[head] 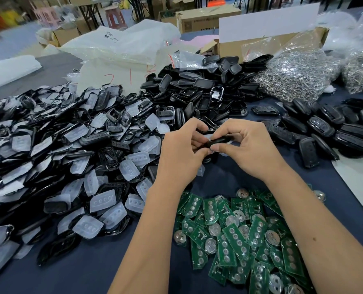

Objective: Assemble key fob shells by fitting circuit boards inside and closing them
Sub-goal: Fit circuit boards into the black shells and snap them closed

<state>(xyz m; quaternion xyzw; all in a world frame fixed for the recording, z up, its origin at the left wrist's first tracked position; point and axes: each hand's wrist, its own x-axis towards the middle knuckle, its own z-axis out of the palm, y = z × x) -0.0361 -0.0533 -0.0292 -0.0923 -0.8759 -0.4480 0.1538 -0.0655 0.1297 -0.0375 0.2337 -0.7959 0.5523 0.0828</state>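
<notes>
Key fob shell (215, 142), one, black, pinched between left hand (181, 151) and right hand (247, 148) above the worktop (229, 177). Circuit boards (235, 236), green, dozens heaped near; two black shell piles, one finished-fob pile, too many to count. Dark blue cloth; cardboard boxes (206, 18) behind.

We list the materials as they look. Key fob shell (216, 142), gripped between left hand (181, 151) and right hand (245, 149): black plastic, glossy. Circuit boards (235, 236): green, smooth, with shiny round metal contacts. Button pads (103, 201): translucent whitish, soft-looking, matt, lying in glossy black plastic frames (110, 154). Back covers (197, 85): black plastic, duller sheen. Finished fobs (325, 128): black plastic, semi-gloss. Table cover (85, 268): dark blue cloth, matt. Bagged rings (297, 75): bright metal under clear crinkled plastic film. Box (261, 44): brown cardboard, matt.
</notes>
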